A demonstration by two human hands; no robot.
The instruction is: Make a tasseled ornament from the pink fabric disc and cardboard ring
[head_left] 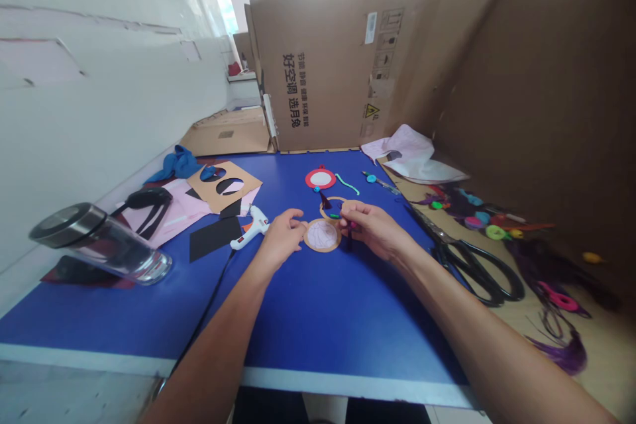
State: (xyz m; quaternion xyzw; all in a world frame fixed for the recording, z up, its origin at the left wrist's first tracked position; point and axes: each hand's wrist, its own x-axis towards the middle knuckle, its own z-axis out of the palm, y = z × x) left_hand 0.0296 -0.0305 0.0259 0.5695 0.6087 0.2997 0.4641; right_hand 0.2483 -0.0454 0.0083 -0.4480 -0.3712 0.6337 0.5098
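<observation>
A round cardboard disc [336, 238] with a white, purple-lined centre lies flat on the blue table. My left hand [284, 232] is at the disc's left edge, its fingers curved and apart. Above the disc's right side, my right hand [370, 225] pinches a small dark purple tassel [349, 240] with a green end; the fingers hide part of it. Just behind lies a cardboard ring [322, 213], partly covered by the right hand. Farther back are a red-rimmed white disc [320, 178], a dark tassel [324, 201] with a blue bead, and a light green strip [348, 184].
A white glue gun [252, 228], black paper [211, 238], cut-out cardboard [223, 202] and a glass bottle [119, 248] are on the left. Black-handled scissors [477, 268], compasses [380, 181] and colourful tassels lie on the right. A tall carton [338, 79] stands behind.
</observation>
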